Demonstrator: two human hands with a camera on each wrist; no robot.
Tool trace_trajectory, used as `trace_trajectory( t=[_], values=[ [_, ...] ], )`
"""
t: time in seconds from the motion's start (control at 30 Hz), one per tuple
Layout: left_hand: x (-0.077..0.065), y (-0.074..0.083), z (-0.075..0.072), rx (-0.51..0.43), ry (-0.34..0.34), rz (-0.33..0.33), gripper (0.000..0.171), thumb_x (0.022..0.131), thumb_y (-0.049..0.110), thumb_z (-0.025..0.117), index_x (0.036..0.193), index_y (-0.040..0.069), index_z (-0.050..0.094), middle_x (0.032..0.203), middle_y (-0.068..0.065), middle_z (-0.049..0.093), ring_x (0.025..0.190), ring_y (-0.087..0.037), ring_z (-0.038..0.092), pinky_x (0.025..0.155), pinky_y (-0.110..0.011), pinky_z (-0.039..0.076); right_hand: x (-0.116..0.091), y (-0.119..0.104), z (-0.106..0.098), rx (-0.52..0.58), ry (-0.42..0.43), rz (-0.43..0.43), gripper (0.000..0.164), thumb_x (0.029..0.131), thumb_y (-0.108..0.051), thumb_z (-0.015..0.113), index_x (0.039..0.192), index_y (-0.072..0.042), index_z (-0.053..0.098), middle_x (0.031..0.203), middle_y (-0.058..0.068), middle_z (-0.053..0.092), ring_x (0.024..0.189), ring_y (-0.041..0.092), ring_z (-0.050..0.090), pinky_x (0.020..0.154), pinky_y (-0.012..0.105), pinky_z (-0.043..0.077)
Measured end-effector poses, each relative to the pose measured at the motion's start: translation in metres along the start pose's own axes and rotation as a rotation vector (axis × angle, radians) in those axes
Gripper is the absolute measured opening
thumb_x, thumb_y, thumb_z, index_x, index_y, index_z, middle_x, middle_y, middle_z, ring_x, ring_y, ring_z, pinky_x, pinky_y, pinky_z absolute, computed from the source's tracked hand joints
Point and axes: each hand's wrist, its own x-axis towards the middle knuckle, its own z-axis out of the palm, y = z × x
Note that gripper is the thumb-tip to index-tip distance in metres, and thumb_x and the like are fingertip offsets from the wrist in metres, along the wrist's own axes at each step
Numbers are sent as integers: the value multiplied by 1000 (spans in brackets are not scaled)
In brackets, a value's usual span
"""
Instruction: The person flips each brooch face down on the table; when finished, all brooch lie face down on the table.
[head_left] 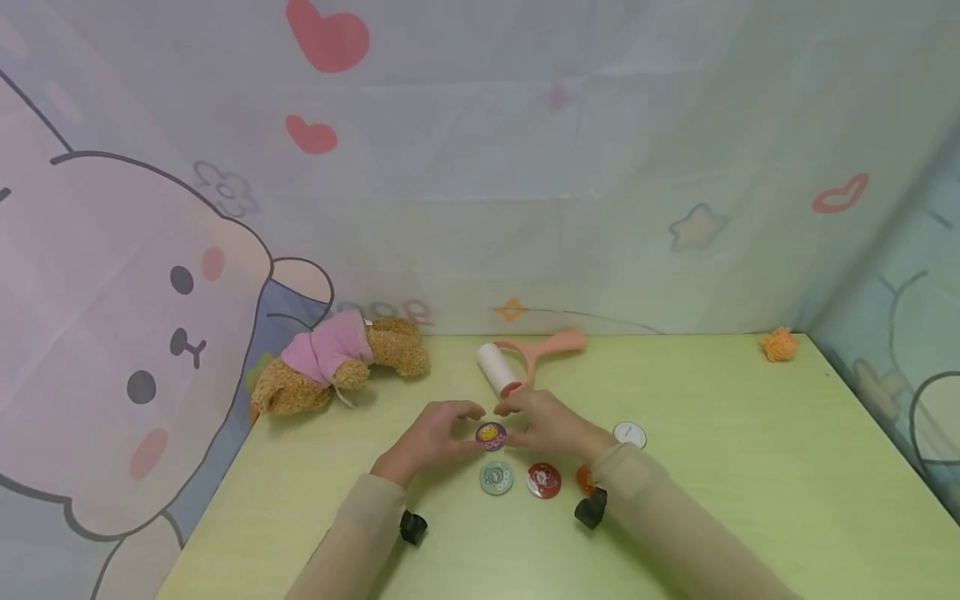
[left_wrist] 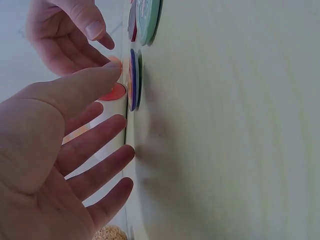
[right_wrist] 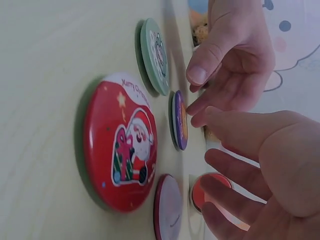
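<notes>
Beige-sleeved left hand [head_left: 435, 435] and right hand [head_left: 557, 427]: both grips spread, pinching nothing. Purple badge [head_left: 491, 436] sits face up on the desk [head_left: 750, 467] between them, left hand at its left edge, right hand at its right; neither clearly nearer, can't tell if either touches. It's round, so no long axis to line up. Green badge [head_left: 497, 477] just on its near side, red badge [head_left: 543, 481] near right, white badge [head_left: 630, 434] well right. Roller [head_left: 495, 368] lies on the far side

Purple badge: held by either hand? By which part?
Nothing is held: the purple badge lies flat on the table, between the left hand and right hand; whether either touches it can't be told.
</notes>
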Motion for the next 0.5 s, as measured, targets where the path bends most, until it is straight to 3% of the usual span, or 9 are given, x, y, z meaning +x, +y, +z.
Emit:
trace_trajectory(
  t=[0.33,0.5],
  values=[
    [-4,-3,0,-22,-22,-1,47,85,15,89,127,5,71,121,-10,75,122,-32,66,111,-51,48,9,-2,12,-29,-59,-19,42,85,-6,84,125,-2,72,115,7,75,105,24,68,99,39,54],
    [-5,-3,0,-9,-30,4,46,85,15,89,126,6,71,119,-8,76,120,-31,67,110,-50,49,12,-4,14,-10,-67,-12,43,80,-1,84,122,-2,73,111,7,75,101,23,70,96,40,57]
  ],
)
